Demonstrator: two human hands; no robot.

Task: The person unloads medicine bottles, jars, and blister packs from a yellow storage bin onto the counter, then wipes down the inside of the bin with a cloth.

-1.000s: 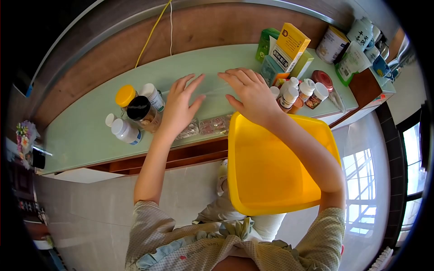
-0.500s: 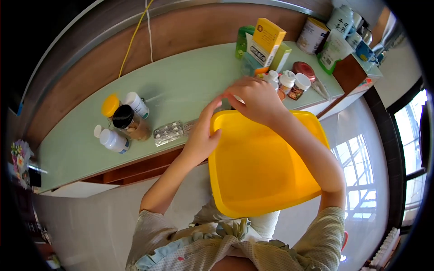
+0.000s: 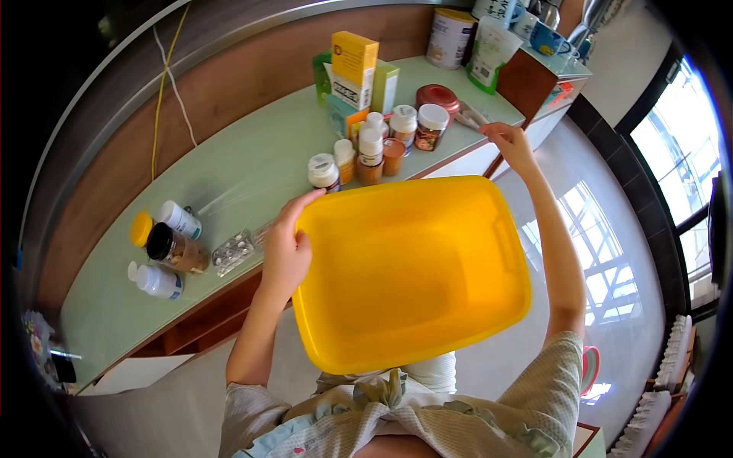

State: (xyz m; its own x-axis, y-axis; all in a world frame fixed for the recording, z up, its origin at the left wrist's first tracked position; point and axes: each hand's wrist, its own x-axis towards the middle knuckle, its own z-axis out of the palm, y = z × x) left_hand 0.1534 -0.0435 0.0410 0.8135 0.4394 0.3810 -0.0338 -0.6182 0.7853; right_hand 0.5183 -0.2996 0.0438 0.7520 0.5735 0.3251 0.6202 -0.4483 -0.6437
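A deep yellow plastic basin [image 3: 397, 343] stands before me, in front of the counter. My left hand [image 3: 287, 248] is at its left far corner, thumb over the rim and fingers stretched along the outside edge. My right hand [image 3: 510, 143] reaches past the basin to the counter's right end. Its fingertips pinch the near end of a pale slender object [image 3: 471, 116], whose kind I cannot make out. To the left of that object are a red-lidded round container [image 3: 437, 97] and a white-lidded jar [image 3: 432, 127]. Several small bottles, among them a white-capped bottle [image 3: 324, 172], stand behind the basin.
On the glass-topped counter [image 3: 252, 160] stand a yellow box [image 3: 354, 61], a large tin [image 3: 449, 38] and a green-and-white pouch [image 3: 492, 53]. At left are a black-lidded jar [image 3: 177, 248], other bottles and a blister pack [image 3: 233, 252].
My right hand has moved right, from above the basin's far rim to the pale object. The view has turned right. My left hand remains at the basin's left side.
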